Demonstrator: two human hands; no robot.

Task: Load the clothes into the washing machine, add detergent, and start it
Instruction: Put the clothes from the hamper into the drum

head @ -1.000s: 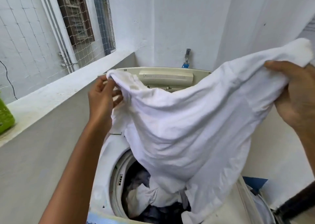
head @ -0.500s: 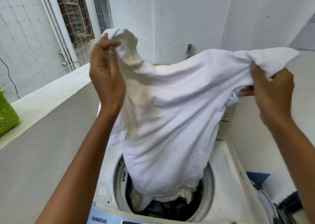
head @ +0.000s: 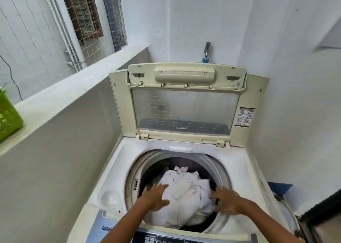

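A cream top-loading washing machine [head: 114,170] stands below me with its lid [head: 186,104] raised upright at the back. A white garment [head: 186,189] lies bunched inside the drum, over darker clothes that barely show. My left hand [head: 156,196] presses down on the garment's left side with spread fingers. My right hand [head: 227,200] pushes on its right side, fingers spread and blurred by motion. The control panel [head: 166,238] shows at the bottom edge, partly cut off. No detergent is in view.
A grey parapet wall [head: 55,141] runs close along the machine's left, with a green basket [head: 9,113] on its ledge. A tap [head: 207,50] sticks out of the back wall. White walls close the right side, with a blue object [head: 280,187] beside the machine.
The white garment, held up and spread between both hands before, has gone down into the drum. Both hands have let go of it and now press on top of it.
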